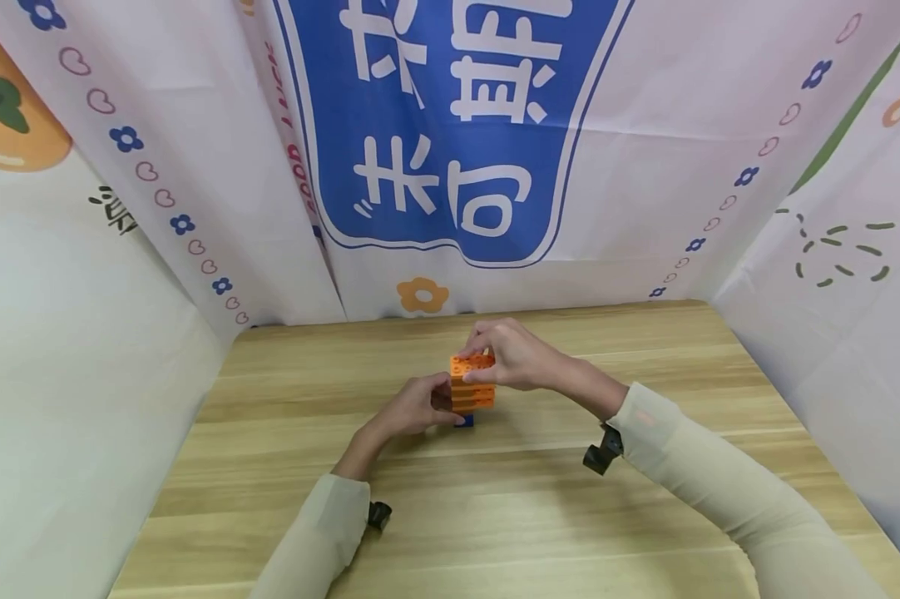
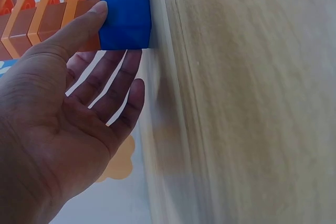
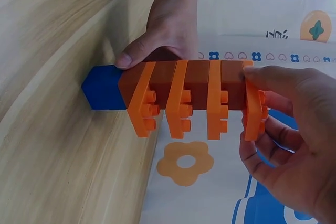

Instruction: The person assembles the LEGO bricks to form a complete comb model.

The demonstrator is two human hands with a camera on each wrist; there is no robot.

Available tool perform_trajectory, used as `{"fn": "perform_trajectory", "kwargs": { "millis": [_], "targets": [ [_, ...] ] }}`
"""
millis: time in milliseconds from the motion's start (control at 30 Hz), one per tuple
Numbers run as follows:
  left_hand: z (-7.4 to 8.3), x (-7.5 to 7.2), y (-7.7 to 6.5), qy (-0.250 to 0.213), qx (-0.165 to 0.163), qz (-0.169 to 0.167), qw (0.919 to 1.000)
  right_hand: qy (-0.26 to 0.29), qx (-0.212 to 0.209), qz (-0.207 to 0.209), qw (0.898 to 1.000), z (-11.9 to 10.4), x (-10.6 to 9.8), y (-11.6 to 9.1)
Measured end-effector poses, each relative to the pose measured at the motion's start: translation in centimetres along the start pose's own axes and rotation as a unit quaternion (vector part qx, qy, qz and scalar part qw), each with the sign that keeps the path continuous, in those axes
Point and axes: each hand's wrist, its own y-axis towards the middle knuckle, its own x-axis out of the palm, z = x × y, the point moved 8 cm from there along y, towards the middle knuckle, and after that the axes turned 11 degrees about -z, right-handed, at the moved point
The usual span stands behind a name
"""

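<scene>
A tower of toy building bricks stands upright on the table, with a blue brick [image 2: 125,23] at its foot. Above it, brown bricks [image 3: 197,85] alternate with several thin orange plates [image 3: 214,100], whose studded ends jut out to one side. My left hand [image 1: 412,406] holds the tower low down, thumb on the joint between the blue brick and the lowest brown one, fingers behind. At the upper end, my right hand [image 1: 521,353] pinches the topmost orange plate [image 3: 253,108] between thumb and fingers. That plate sits on the highest brown brick.
The wood-grain table [image 1: 308,532] extends around the tower. Printed white cloth [image 1: 630,208] hangs behind it and at both sides, close to the table's back edge. Small black devices [image 1: 603,449] are strapped at both wrists.
</scene>
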Motion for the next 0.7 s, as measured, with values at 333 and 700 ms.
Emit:
{"fn": "perform_trajectory", "kwargs": {
  "millis": [333, 700],
  "targets": [
    [0.07, -0.08, -0.06, 0.014, -0.005, 0.0, 0.9999, -0.004, 0.012, 0.012, 1.0, 0.01, 0.43, -0.17],
    [0.22, -0.06, -0.01, 0.016, 0.0, -0.003, 0.9999, 0.0, 0.002, 0.037, 0.999, 0.16, 0.72, -0.6]
  ]
}}
